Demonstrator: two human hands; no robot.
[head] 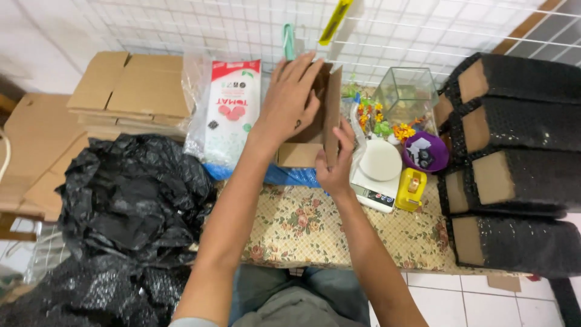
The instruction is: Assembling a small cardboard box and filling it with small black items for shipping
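At the far left a heap of black plastic wrap lies below a stack of flat cardboard sheets, with a red and white bag just beside them. In the middle, the left hand rests with fingers spread over the top of a small open cardboard box standing on the floral tablecloth, while the right hand pinches the box's right flap. To the right sit a white kitchen scale, a yellow tape dispenser, a purple bowl, a glass box and black bubble-wrapped parcels.
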